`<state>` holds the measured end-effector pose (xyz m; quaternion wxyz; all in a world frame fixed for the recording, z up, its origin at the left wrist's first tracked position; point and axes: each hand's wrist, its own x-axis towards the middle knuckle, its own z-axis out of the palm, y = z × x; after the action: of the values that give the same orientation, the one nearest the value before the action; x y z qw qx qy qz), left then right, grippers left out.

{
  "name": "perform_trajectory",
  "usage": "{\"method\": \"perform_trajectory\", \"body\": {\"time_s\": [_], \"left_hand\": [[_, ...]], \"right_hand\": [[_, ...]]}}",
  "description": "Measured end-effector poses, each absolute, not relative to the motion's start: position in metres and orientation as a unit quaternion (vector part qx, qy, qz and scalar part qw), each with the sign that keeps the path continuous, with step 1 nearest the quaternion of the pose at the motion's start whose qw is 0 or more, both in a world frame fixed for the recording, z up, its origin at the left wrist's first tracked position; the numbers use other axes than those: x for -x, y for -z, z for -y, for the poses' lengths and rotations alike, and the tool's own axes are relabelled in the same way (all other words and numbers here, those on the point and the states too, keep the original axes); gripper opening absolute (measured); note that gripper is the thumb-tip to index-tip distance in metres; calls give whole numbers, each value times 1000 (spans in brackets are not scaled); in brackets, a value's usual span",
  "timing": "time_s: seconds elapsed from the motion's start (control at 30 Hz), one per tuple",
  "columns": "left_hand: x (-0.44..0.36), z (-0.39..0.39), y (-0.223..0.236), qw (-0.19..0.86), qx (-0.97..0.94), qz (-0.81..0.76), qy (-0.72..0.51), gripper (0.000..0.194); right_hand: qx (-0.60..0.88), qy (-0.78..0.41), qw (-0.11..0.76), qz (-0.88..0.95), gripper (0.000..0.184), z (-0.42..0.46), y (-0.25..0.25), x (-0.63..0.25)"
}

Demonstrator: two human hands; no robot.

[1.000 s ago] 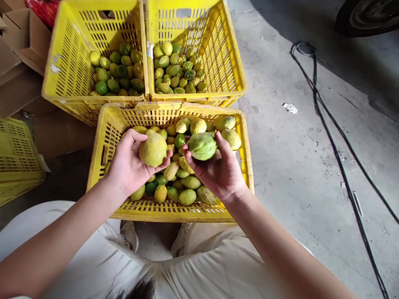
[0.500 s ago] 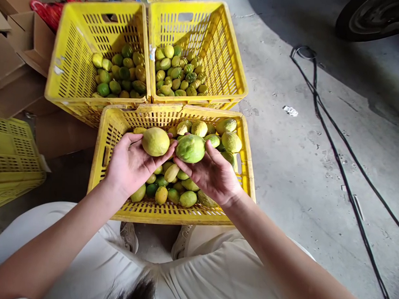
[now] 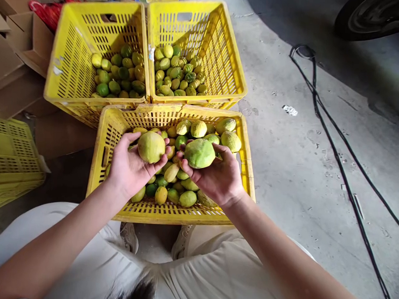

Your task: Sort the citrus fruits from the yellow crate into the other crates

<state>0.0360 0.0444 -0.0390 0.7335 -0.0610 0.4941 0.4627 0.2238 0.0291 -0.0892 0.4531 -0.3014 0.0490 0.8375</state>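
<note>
My left hand [image 3: 130, 164] cradles a yellow lemon [image 3: 151, 147], palm up with the fingers curled under it. In my right hand [image 3: 220, 174] rests a greener lemon [image 3: 199, 153], held between thumb and fingers. Both hands are above the near yellow crate [image 3: 171, 216], and a gap separates the two fruits. Below them, many green and yellow lemons [image 3: 187, 199] lie in that crate; my hands and the held fruits hide part of the pile.
Behind stand two more yellow crates, the left crate [image 3: 63, 66] and the right crate [image 3: 233, 68], both holding lemons. Cardboard boxes [image 3: 9, 68] and another yellow crate [image 3: 14, 156] are at left. A black cable [image 3: 337, 150] crosses the concrete floor, and a wheel [image 3: 364, 20] shows at top right.
My hands have moved slightly apart, the left lemon shifting left and the right one shifting right. Both lemons have turned in the fingers.
</note>
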Motion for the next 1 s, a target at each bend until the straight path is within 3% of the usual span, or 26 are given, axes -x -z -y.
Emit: {"method": "perform_trajectory", "body": {"time_s": [0.17,0.33,0.57,0.83,1.0], "left_hand": [[-40,-45,38,721,58,-498,-478,29],[-43,-43,41,722,20,-507,-471,6],[-40,-42,37,720,17,-519,-461,2],[-42,-44,36,704,113,-519,-471,21],[-40,-45,34,706,75,-515,-480,15]], "right_hand": [[299,-825,473,-81,37,-32,80,-219],[329,-795,501,-90,31,-33,84,-218],[375,-776,496,-107,15,-36,80,-213],[281,-808,505,-116,44,-39,81,-216],[330,-799,490,-115,26,-39,76,-220]]}}
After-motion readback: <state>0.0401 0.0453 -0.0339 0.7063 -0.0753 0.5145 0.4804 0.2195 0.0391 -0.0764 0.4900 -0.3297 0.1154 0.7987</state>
